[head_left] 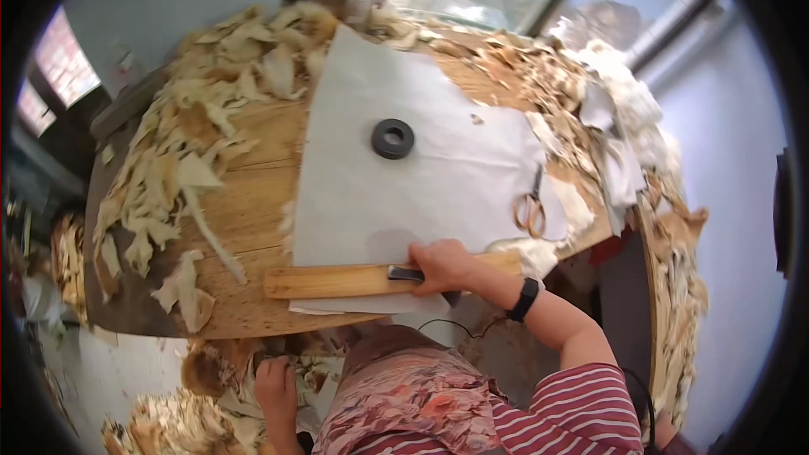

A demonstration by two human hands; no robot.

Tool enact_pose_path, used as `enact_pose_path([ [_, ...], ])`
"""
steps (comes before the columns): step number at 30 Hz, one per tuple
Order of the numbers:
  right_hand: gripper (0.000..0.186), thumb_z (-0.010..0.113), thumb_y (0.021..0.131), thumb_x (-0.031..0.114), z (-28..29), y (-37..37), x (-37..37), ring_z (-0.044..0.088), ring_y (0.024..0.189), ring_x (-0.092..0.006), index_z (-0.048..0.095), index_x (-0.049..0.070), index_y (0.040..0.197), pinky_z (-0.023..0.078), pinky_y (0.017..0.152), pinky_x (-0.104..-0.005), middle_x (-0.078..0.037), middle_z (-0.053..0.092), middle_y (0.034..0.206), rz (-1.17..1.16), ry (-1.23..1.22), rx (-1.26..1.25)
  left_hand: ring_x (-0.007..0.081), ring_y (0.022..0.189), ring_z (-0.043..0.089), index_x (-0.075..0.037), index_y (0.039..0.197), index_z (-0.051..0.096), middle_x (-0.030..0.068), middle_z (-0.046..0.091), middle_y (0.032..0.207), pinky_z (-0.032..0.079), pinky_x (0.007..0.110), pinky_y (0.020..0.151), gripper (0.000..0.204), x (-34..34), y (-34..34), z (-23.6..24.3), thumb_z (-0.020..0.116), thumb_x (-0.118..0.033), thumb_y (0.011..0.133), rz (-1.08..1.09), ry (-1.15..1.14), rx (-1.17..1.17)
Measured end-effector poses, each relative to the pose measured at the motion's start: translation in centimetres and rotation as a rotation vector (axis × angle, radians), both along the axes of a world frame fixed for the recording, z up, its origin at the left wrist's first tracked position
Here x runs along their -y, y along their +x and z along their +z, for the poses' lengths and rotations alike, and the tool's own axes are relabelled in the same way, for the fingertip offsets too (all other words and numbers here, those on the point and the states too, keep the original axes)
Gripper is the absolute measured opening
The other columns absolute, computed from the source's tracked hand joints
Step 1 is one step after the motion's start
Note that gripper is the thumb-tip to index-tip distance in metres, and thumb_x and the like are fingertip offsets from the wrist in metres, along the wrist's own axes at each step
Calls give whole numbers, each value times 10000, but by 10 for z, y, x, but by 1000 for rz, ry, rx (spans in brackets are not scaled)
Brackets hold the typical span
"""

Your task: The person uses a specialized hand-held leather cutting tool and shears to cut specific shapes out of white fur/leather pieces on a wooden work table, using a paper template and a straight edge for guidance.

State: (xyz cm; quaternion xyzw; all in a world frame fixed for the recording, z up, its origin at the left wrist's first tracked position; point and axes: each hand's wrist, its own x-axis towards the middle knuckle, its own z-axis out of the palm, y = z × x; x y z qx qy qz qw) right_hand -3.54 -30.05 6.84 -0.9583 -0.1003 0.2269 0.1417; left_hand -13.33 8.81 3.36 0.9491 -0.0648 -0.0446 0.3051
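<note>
wooden strip [337, 281] under right hand [442, 266]

The right hand [440, 267] hides most of a dark tool [405, 273]; the left hand's [278, 388] fingers sink among scraps [227, 409].

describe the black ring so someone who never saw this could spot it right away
Start at the wooden table and find the big white sheet spread across its middle. On the sheet's upper part lies the black ring, alone. It is the only dark, round, holed thing there, unlike the pale torn scraps around.
</note>
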Motion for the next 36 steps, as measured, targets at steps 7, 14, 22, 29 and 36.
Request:
enact_pose_path([
  [7, 485, 753, 664, 397, 22, -21, 9, 659, 721, -364, 578, 45, 948, 515, 646, -462, -159, 658, 727, 18, -22, 85, 355, 855, 600, -4, 973, 637, 167, 613, 911, 480, 420, 743, 167, 49, 19, 22, 649, -3, 806, -169, -103, 66],
  [14, 515, 762, 629, 451, 48, -34, 149, 654, 698, -365, 617, 39, 902, 517, 640, -446, -168, 645, 702, -245, 0, 318, 343, 821, 608, -7, 1010, 648, 160, 622, 904, 482, 408, 729, 217, 127, 14, 42, 647, 30, 795, -147, -120, 208],
  [22, 514, 729, 597, 514, 15, -76, 391, 662, 717, -354, 697, 23, 749, 523, 663, -437, -204, 660, 734, -670, -111, 346, 347, 904, 607, 6, 1061, 624, 181, 605, 1022, 490, 393, 768, 259, 259, 8, 51, 630, 48, 806, -139, -183, 176],
  [29, 557, 747, 559, 526, -14, -97, 506, 634, 594, -334, 632, -17, 600, 486, 557, -441, -197, 620, 613, -924, -242, 340, 383, 1085, 563, 13, 1143, 588, 211, 552, 1205, 476, 428, 892, 309, 313, 30, 37, 631, 6, 837, -45, -106, 318],
  [36, 617, 777, 550, 578, -16, -95, 538, 658, 663, -345, 658, -15, 672, 503, 604, -431, -196, 651, 672, -852, -290, 310, 394, 1314, 399, -13, 1370, 455, 221, 390, 1440, 347, 491, 1065, 521, 332, 79, 7, 627, -78, 883, -11, 225, 327],
])
